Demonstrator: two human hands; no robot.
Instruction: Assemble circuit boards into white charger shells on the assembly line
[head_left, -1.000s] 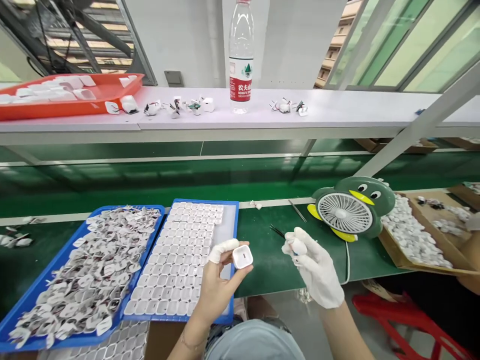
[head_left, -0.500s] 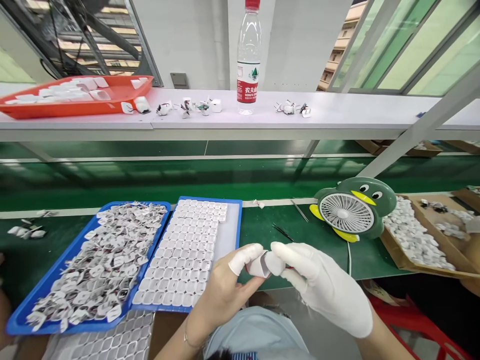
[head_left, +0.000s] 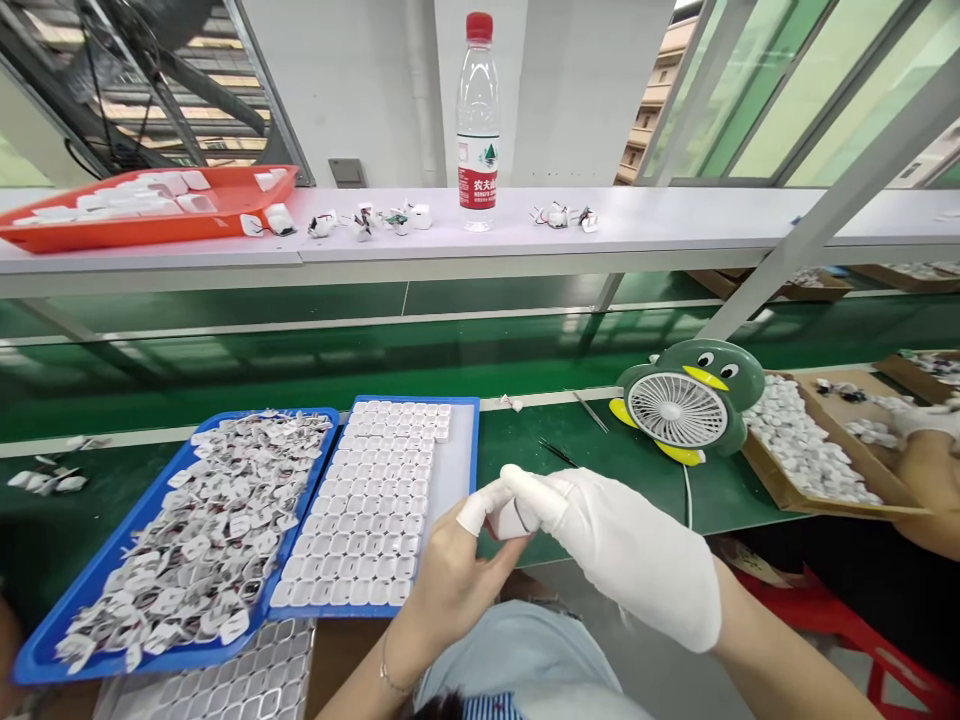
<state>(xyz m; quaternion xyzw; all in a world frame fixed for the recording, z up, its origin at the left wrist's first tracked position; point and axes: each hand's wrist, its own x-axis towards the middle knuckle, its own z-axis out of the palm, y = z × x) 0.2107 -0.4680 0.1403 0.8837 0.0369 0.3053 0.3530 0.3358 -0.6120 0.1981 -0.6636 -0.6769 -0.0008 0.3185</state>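
In front of my lap, my left hand (head_left: 457,575), with a white cot on one finger, grips a small white plastic housing (head_left: 511,521). My right hand (head_left: 622,545), in a white glove, is closed over the upper end of the same housing, its fingertips touching my left fingers. They hide much of the piece. To the left, a blue tray (head_left: 474,440) carries rows of white plastic cups (head_left: 375,500). Beside it, another blue tray (head_left: 37,650) is heaped with small wired white parts (head_left: 202,540). Black tweezers (head_left: 559,453) lie beyond my hands.
A green penguin-shaped fan (head_left: 686,400) stands at the right, near a cardboard box (head_left: 780,480) of white pieces. Another person's gloved hand (head_left: 926,420) is at the far right. A shelf holds a water bottle (head_left: 478,130) and a red tray (head_left: 247,215).
My right fingers have moved left and closed over the housing; the rounded white piece between the hands is now covered. The view has shifted slightly right, and another person's gloved hand shows at right.
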